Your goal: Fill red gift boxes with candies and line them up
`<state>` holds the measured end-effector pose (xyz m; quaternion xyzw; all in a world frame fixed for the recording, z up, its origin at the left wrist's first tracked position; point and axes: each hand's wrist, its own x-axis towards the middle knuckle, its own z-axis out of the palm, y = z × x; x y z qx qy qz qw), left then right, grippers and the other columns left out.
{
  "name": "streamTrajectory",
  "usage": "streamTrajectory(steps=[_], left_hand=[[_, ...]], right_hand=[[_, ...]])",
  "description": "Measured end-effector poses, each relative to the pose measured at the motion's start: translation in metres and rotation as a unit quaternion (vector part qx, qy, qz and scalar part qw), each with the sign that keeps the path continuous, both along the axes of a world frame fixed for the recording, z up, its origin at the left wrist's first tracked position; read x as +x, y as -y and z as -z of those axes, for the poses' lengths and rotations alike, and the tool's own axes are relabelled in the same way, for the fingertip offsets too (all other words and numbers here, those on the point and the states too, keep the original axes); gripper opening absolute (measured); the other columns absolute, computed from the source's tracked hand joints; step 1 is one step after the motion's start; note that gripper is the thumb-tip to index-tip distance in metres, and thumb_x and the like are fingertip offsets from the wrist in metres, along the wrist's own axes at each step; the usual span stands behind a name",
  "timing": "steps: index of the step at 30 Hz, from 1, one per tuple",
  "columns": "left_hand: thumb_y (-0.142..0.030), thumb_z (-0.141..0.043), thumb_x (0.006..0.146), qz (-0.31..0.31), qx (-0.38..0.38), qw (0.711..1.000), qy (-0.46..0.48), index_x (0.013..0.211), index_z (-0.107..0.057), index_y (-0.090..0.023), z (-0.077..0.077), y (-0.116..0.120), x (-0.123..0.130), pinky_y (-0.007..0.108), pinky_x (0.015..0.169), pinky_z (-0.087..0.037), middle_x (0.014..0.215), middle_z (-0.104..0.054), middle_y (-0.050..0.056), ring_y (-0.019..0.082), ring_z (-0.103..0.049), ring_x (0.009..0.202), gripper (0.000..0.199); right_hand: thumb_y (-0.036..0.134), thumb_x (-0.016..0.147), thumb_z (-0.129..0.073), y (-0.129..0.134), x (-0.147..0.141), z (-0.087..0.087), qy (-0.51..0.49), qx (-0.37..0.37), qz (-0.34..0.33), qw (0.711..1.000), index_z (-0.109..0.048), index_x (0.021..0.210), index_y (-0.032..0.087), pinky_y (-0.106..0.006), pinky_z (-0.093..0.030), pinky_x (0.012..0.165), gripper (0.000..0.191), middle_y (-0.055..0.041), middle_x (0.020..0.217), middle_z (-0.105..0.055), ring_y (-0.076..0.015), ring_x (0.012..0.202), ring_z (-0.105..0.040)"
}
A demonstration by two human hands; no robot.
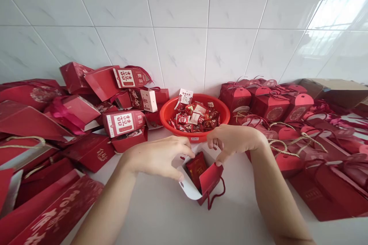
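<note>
A red paper gift box (211, 179) with a white inside stands on the table between my hands, its top flaps spread apart. Inside it lies a shiny red packet (197, 168) with gold print. A dark red cord handle (216, 195) hangs at its right front. My left hand (162, 157) holds the box's left side, its thumb by the white flap and its fingers bent at the back edge. My right hand (231, 141) has its thumb on the red flap's upper corner and its other fingers curled over the back right.
Behind the box, a red plastic basin (164, 116) holds many small wrapped sweets (198, 116). Red boxes (89, 147) lie piled at the left. More tied red boxes (270, 107) stand at the right, with a cardboard box (333, 88) behind them. A tiled wall (181, 53) bounds the back.
</note>
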<state>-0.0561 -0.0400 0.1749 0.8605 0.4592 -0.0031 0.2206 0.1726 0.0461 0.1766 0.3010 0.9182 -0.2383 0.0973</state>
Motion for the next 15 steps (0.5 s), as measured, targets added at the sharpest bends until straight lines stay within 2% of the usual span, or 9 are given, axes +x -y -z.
streamTrajectory(steps=[2, 5, 8, 11, 13, 15], left_hand=[[-0.033, -0.077, 0.078, 0.013, -0.044, 0.999, -0.003, 0.116, -0.074, -0.029, 0.0, 0.0, 0.004, 0.026, 0.086, -0.045, 0.111, -0.065, 0.003, 0.022, -0.063, 0.102, 0.038], [-0.033, -0.075, 0.081, 0.037, -0.061, 0.997, 0.01, 0.112, -0.077, -0.029, 0.004, -0.002, 0.011, 0.026, 0.08, -0.045, 0.101, -0.066, 0.004, 0.02, -0.063, 0.093, 0.031], [-0.042, -0.075, 0.082, 0.076, -0.085, 0.992, 0.045, 0.108, -0.078, -0.027, 0.009, -0.006, 0.016, 0.025, 0.075, -0.045, 0.097, -0.07, 0.003, 0.019, -0.064, 0.087, 0.03], [-0.045, -0.081, 0.075, 0.099, -0.112, 0.987, 0.062, 0.11, -0.076, -0.025, 0.011, -0.009, 0.016, 0.025, 0.077, -0.047, 0.103, -0.073, 0.003, 0.021, -0.066, 0.09, 0.04], [-0.039, -0.084, 0.072, 0.08, -0.111, 0.99, 0.032, 0.114, -0.074, -0.024, 0.01, -0.01, 0.016, 0.026, 0.079, -0.048, 0.106, -0.074, 0.004, 0.022, -0.067, 0.093, 0.046], [-0.032, -0.08, 0.075, 0.047, -0.097, 0.994, -0.002, 0.114, -0.073, -0.023, 0.009, -0.01, 0.016, 0.026, 0.082, -0.048, 0.11, -0.074, 0.004, 0.023, -0.067, 0.098, 0.04]], right_hand=[[0.048, 0.065, -0.082, -0.001, -0.005, 0.002, 0.027, 0.01, 0.016, 0.999, -0.067, 0.096, 0.017, -0.026, -0.041, 0.056, 0.046, -0.0056, 0.094, -0.067, -0.0203, 0.077, -0.065], [0.045, 0.066, -0.082, -0.001, -0.015, 0.006, 0.069, -0.027, 0.059, 0.996, -0.064, 0.099, 0.015, -0.026, -0.04, 0.048, 0.048, -0.007, 0.101, -0.066, -0.0136, 0.055, -0.061], [0.037, 0.067, -0.082, 0.001, -0.023, 0.009, 0.09, -0.039, 0.075, 0.992, -0.064, 0.097, 0.013, -0.027, -0.04, 0.045, 0.042, -0.0079, 0.097, -0.068, -0.0109, 0.045, -0.056], [0.027, 0.07, -0.078, 0.003, -0.026, 0.01, 0.09, -0.006, 0.055, 0.994, -0.066, 0.092, 0.013, -0.026, -0.039, 0.049, 0.029, -0.0074, 0.089, -0.069, -0.0142, 0.054, -0.06], [0.022, 0.071, -0.076, 0.004, -0.025, 0.01, 0.059, 0.019, 0.033, 0.998, -0.067, 0.091, 0.015, -0.025, -0.037, 0.052, 0.024, -0.0069, 0.09, -0.07, -0.0171, 0.068, -0.064], [0.021, 0.072, -0.075, 0.007, -0.023, 0.009, 0.011, 0.029, 0.005, 0.999, -0.067, 0.095, 0.017, -0.023, -0.036, 0.055, 0.025, -0.0054, 0.092, -0.07, -0.018, 0.077, -0.064]])
